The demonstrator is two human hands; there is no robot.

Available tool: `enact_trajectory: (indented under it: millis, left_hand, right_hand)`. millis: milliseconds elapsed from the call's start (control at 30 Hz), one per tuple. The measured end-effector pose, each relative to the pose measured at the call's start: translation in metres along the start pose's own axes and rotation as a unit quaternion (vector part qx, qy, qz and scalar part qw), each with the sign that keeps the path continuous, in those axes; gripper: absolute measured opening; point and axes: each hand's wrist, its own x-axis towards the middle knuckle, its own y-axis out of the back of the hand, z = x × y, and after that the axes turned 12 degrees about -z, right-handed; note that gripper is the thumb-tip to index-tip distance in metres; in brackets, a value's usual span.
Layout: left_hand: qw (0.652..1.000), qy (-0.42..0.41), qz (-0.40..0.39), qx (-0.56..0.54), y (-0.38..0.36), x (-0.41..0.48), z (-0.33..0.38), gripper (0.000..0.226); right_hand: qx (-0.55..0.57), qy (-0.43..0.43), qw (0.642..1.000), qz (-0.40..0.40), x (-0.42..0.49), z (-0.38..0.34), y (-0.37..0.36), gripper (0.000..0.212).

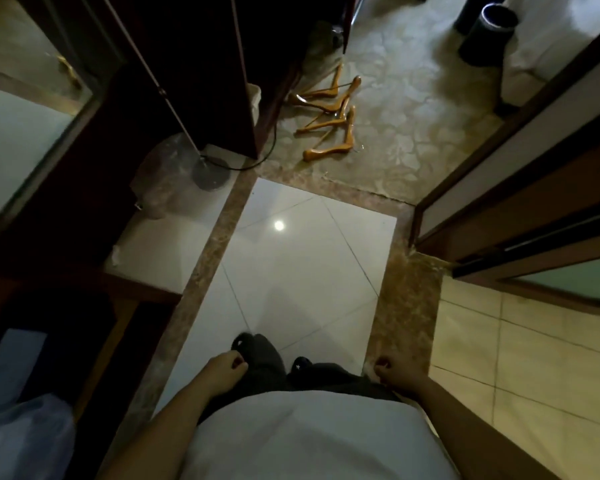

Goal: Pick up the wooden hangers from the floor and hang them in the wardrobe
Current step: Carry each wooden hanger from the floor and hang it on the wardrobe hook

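Observation:
Several wooden hangers lie in a loose pile on the patterned carpet far ahead, beside a dark wooden cabinet. My left hand hangs by my hip with fingers loosely curled and holds nothing. My right hand hangs the same way at my other side, also holding nothing. Both hands are far from the hangers, with a stretch of white tiled floor between. My feet in dark shoes show just below the hands.
A floor-lamp base with a black cable stands at the cabinet's corner. A black bin stands at the far right by a bed. A door frame lines the right side; a mirrored panel is at left.

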Motion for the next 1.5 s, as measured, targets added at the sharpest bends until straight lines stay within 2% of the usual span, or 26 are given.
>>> enact_trajectory:
  millis: [300, 500, 667, 800, 1000, 1133, 1267, 1367, 1500]
  left_hand:
    - [0.995, -0.044, -0.025, 0.084, 0.102, 0.066, 0.074, 0.014]
    - [0.991, -0.048, -0.057, 0.112, 0.208, 0.108, 0.131, 0.028]
    - [0.983, -0.046, -0.071, 0.162, 0.287, 0.138, 0.182, 0.028]
    - [0.982, -0.042, -0.057, 0.176, 0.329, 0.161, 0.222, 0.026]
    - [0.977, -0.047, -0.052, 0.200, 0.383, 0.210, 0.303, 0.027]
    - [0.984, -0.068, -0.026, 0.161, 0.418, 0.247, 0.387, 0.019]
    - [0.994, -0.085, 0.007, 0.064, 0.451, 0.268, 0.482, 0.018]
    - [0.993, -0.107, 0.022, 0.053, 0.470, 0.281, 0.548, 0.025]
    - [0.992, -0.124, 0.026, 0.007, 0.484, 0.295, 0.616, 0.022]
  right_hand:
    - [0.106, -0.017, 0.994, 0.015, 0.043, -0.029, 0.065, 0.024]
    - [0.137, 0.003, 0.990, 0.033, 0.070, -0.099, 0.160, 0.025]
    - [0.195, 0.039, 0.975, 0.097, 0.092, -0.164, 0.250, 0.021]
    - [0.238, 0.057, 0.963, 0.113, 0.104, -0.186, 0.296, 0.021]
    - [0.298, 0.000, 0.949, 0.103, 0.123, -0.154, 0.353, 0.018]
    - [0.307, -0.041, 0.949, 0.066, 0.139, -0.113, 0.407, 0.019]
    - [0.338, -0.041, 0.937, 0.071, 0.153, -0.082, 0.494, 0.025]
    - [0.308, -0.027, 0.949, 0.059, 0.168, -0.074, 0.564, 0.024]
    - [0.272, -0.013, 0.960, 0.062, 0.195, -0.079, 0.655, 0.023]
